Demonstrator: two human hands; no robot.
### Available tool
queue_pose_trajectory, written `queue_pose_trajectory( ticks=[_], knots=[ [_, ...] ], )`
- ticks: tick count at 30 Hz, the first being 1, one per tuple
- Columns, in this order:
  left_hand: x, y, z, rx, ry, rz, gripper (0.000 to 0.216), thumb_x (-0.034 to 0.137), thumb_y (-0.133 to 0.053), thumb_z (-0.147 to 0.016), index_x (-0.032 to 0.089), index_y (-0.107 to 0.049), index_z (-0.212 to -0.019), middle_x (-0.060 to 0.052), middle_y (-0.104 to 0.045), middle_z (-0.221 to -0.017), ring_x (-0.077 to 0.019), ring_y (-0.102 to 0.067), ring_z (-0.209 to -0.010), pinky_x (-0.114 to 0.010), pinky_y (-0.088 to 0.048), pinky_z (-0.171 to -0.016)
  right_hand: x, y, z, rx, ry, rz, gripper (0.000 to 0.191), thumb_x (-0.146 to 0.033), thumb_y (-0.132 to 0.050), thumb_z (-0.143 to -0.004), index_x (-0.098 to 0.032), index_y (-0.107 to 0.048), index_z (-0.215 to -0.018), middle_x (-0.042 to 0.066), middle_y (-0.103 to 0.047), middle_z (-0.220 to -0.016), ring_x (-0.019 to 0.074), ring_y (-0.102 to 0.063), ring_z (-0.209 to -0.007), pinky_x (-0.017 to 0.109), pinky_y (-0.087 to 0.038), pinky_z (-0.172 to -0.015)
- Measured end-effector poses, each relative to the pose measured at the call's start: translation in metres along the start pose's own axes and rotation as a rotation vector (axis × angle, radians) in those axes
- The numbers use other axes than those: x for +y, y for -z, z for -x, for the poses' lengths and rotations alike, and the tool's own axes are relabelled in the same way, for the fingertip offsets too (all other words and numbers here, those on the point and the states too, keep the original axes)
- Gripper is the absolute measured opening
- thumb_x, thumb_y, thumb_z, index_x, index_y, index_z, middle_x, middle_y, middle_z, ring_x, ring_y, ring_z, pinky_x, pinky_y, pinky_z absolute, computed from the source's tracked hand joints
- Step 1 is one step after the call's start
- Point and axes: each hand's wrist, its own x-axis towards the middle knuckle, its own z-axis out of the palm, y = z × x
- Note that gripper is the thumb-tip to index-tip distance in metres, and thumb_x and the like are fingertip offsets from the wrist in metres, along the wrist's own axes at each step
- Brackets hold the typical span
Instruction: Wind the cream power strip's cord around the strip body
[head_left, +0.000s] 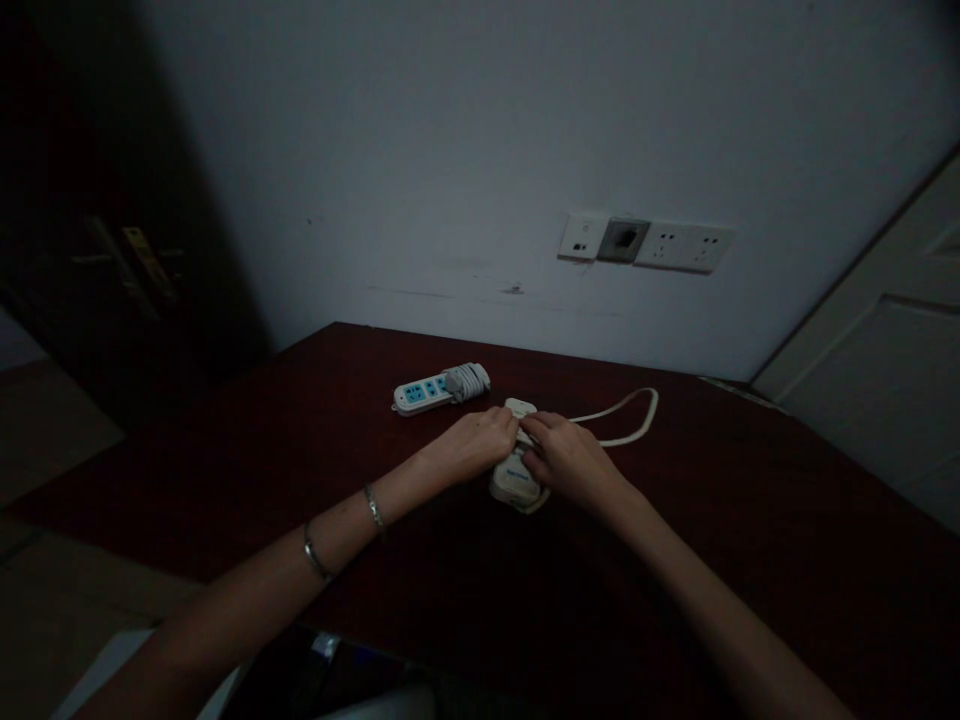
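Observation:
A white power strip [517, 479] with small blue lettering lies on the dark red table, pointing away from me. Its white cord [651, 412] makes a loose loop to the right, passing behind my right hand. My left hand [486, 440] is closed against the strip's left side near the middle; its fingertips are hidden. On the opposite side my right hand [566, 450] has its fingers bent and pinched at the cord over the strip. Farther back on the left rests a second power strip [424, 393] with blue sockets, its grey cord [466, 382] wound around one end.
The table [300, 440] meets a pale wall [420, 180] carrying a row of socket plates [682, 246]. A dark door [97, 280] stands at the left, a white door [892, 340] at the right. Partly shown objects lie below the table's near edge.

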Motion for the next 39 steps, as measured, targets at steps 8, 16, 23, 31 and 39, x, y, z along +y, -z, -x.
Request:
queue_pose_trajectory(
  ticks=[8, 16, 23, 31, 39],
  knots=[
    [-0.008, -0.008, 0.000, 0.059, -0.099, 0.045, 0.015, 0.008, -0.038, -0.086, 0.007, -0.051, -0.093, -0.012, -0.058, -0.090, -0.0203, -0.057, -0.080, -0.030, -0.047, -0.065, 0.002, -0.004, 0.000, 0.036, 0.083, 0.016, 0.030, -0.014, -0.052, -0.076, -0.010, -0.059, -0.105, 0.015, -0.058, -0.111, 0.0246, -0.053, -0.098, 0.038, -0.042, -0.086],
    [-0.013, -0.005, 0.001, 0.041, -0.123, 0.158, 0.016, 0.016, -0.041, -0.087, 0.006, -0.052, -0.095, -0.013, -0.058, -0.091, -0.0206, -0.058, -0.083, -0.031, -0.047, -0.068, 0.000, -0.003, 0.001, 0.074, 0.113, -0.091, 0.029, -0.008, -0.049, -0.075, -0.009, -0.061, -0.101, 0.014, -0.061, -0.103, 0.0222, -0.055, -0.097, 0.034, -0.044, -0.085],
    [-0.016, 0.001, 0.000, 0.002, -0.094, 0.206, 0.017, 0.021, -0.043, -0.088, 0.007, -0.052, -0.093, -0.011, -0.058, -0.091, -0.0183, -0.058, -0.077, -0.029, -0.046, -0.067, -0.003, -0.001, 0.003, 0.087, 0.055, -0.043, 0.023, -0.011, -0.047, -0.080, -0.011, -0.061, -0.098, 0.012, -0.060, -0.099, 0.0197, -0.058, -0.087, 0.029, -0.046, -0.075],
    [-0.012, 0.002, 0.000, 0.023, -0.088, 0.275, 0.014, 0.019, -0.044, -0.086, 0.008, -0.052, -0.093, -0.010, -0.057, -0.089, -0.0176, -0.057, -0.076, -0.029, -0.046, -0.068, -0.001, 0.006, 0.005, 0.012, 0.088, 0.086, 0.018, -0.015, -0.046, -0.083, -0.010, -0.059, -0.093, 0.011, -0.061, -0.084, 0.0170, -0.057, -0.070, 0.026, -0.038, -0.058],
    [-0.012, 0.008, 0.002, 0.044, -0.066, 0.451, 0.011, 0.016, -0.045, -0.084, 0.010, -0.052, -0.091, -0.008, -0.057, -0.088, -0.0158, -0.056, -0.077, -0.028, -0.045, -0.069, 0.003, 0.019, 0.006, -0.038, 0.088, -0.050, 0.012, -0.014, -0.051, -0.078, -0.011, -0.060, -0.086, 0.007, -0.059, -0.082, 0.0148, -0.055, -0.069, 0.025, -0.036, -0.059]
  ],
)
